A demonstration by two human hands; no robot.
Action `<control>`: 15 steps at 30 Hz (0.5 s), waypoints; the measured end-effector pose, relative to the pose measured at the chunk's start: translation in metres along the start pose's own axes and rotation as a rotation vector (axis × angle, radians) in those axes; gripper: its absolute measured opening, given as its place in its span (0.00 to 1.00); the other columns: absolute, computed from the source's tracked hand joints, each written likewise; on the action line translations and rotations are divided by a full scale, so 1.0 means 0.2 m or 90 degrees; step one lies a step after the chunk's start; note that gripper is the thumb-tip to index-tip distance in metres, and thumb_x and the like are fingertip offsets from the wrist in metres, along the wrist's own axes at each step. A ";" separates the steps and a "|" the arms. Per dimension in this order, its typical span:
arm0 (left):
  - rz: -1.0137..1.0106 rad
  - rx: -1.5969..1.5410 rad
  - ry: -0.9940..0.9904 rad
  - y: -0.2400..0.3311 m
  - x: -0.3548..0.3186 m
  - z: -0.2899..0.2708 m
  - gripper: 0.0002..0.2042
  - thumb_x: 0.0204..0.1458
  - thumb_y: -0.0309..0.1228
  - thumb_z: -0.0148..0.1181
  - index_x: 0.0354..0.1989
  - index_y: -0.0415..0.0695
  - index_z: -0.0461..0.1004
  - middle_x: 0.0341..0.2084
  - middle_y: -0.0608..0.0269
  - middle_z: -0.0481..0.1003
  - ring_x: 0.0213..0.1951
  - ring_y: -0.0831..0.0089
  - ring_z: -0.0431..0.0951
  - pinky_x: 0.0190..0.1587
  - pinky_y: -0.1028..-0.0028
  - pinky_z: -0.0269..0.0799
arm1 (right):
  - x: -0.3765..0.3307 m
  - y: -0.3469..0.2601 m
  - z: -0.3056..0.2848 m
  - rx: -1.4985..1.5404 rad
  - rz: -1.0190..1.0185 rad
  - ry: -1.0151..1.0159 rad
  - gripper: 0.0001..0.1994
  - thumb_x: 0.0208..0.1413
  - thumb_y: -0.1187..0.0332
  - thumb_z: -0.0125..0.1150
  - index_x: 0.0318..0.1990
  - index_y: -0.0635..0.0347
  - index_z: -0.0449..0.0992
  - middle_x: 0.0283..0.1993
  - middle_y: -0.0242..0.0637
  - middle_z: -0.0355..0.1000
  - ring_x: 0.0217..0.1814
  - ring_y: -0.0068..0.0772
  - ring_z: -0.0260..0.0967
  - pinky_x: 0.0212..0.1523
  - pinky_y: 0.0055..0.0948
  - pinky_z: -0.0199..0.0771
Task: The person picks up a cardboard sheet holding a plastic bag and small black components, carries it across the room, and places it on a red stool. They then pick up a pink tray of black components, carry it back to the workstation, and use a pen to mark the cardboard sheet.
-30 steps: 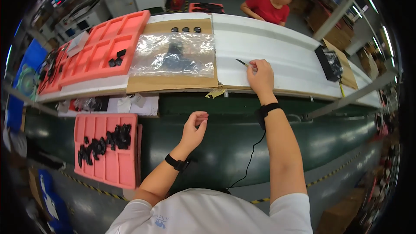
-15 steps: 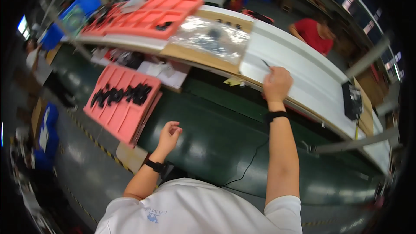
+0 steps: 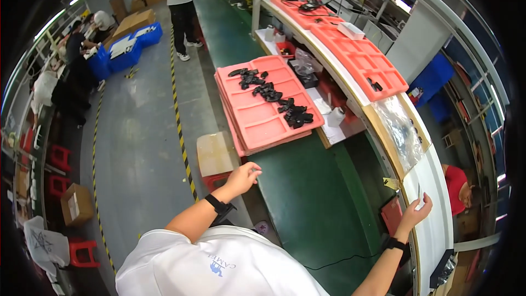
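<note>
My right hand [image 3: 415, 212] is closed on a thin pointed tool [image 3: 419, 191], whose exact kind is too small to tell. It is held over the white bench top [image 3: 430, 178] on the right. In mid-air near the front corner of a stack of salmon-pink compartment trays [image 3: 257, 129], my left hand [image 3: 245, 180] is loosely curled, its fingers apart, with nothing visible in it. Black parts [image 3: 268, 92] lie in a diagonal band across the top tray. Clear plastic bags [image 3: 402, 137] lie on the bench beyond my right hand.
More pink trays [image 3: 364, 57] line the bench's far end. Under it is a shelf with a white bottle [image 3: 336, 116]. A green conveyor belt [image 3: 307, 197] runs before me. A stool [image 3: 216, 153] stands left of the stack. A co-worker in red [image 3: 456, 186] sits across the bench; others stand farther off.
My view has swung left, so the bench and trays appear farther right and more of the floor shows. The right hand still holds the thin tool; the left hand is still raised and loosely curled.
</note>
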State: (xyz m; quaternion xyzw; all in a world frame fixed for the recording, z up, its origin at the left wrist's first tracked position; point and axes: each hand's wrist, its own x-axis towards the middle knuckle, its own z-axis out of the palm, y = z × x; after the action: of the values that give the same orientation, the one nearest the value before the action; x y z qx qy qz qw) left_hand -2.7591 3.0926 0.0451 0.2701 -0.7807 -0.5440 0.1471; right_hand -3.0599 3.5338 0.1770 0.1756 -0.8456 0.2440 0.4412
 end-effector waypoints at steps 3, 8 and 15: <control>-0.016 0.018 0.025 -0.11 -0.03 -0.17 0.10 0.54 0.34 0.54 0.36 0.39 0.72 0.17 0.58 0.73 0.21 0.74 0.77 0.24 0.75 0.69 | -0.18 -0.31 0.02 0.086 0.008 0.005 0.13 0.47 0.79 0.52 0.43 0.65 0.69 0.43 0.44 0.67 0.48 0.43 0.63 0.50 0.36 0.63; -0.072 0.017 0.039 -0.32 -0.09 -0.50 0.13 0.56 0.37 0.51 0.32 0.37 0.72 0.18 0.57 0.74 0.19 0.73 0.76 0.23 0.74 0.69 | -0.60 -0.90 0.16 0.168 0.043 -0.173 0.12 0.49 0.79 0.51 0.44 0.63 0.68 0.43 0.42 0.65 0.44 0.37 0.62 0.45 0.31 0.64; -0.266 -0.243 0.052 -0.76 -0.07 -0.85 0.16 0.59 0.39 0.45 0.32 0.36 0.72 0.16 0.61 0.72 0.18 0.72 0.76 0.22 0.77 0.70 | -1.43 -1.25 0.51 0.375 0.532 -0.320 0.13 0.51 0.77 0.53 0.45 0.63 0.68 0.42 0.38 0.67 0.43 0.27 0.65 0.46 0.24 0.67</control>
State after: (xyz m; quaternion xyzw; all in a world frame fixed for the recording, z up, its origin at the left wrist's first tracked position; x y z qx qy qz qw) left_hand -2.6190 2.9288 -0.0336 0.4143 -0.5852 -0.6881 0.1112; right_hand -2.8432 3.2943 -0.0470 -0.0058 -0.8184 0.5741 0.0244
